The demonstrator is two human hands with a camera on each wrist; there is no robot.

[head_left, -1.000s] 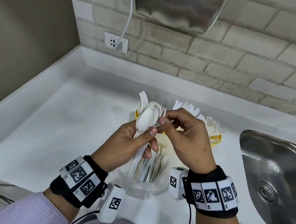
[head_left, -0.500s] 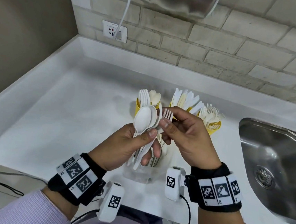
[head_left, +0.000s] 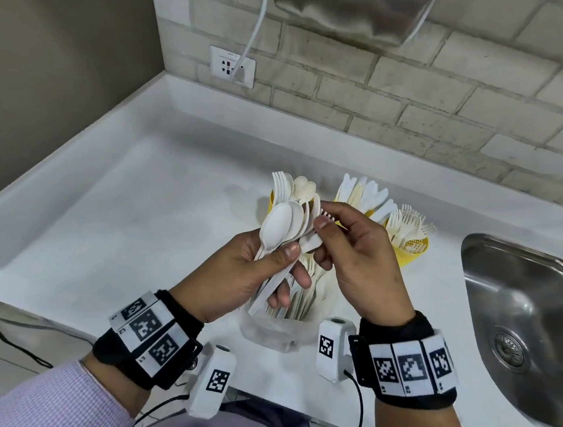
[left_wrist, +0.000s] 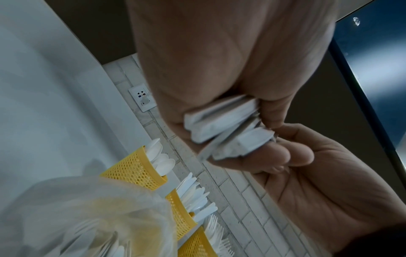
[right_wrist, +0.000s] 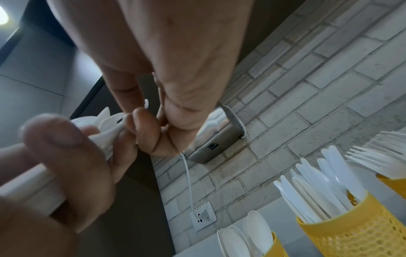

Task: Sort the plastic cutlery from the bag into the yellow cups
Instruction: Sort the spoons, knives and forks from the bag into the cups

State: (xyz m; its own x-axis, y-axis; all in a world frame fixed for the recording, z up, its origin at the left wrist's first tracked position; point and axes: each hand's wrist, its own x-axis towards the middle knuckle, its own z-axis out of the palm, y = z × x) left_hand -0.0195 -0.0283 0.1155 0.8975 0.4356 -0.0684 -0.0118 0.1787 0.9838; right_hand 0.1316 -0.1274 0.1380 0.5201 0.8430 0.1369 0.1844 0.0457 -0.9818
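A steel sink (head_left: 520,326) sits at the right of the white counter (head_left: 119,204). On the far brick wall (head_left: 419,123), a white cable (head_left: 257,25) runs to a socket (head_left: 231,66) below a metal box (head_left: 355,3).

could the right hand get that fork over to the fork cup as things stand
Probably yes: the right hand pinches the fork beside the spoons, and the fork cup stands just past it, nothing between.

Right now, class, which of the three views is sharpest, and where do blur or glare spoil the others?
Head view: sharpest, evenly lit, steel sink gleaming. Left wrist view: plastic bag a soft blur, palm of the left hand dim. Right wrist view: left hand's thumb blurred up close, lamp glare in the top corner.
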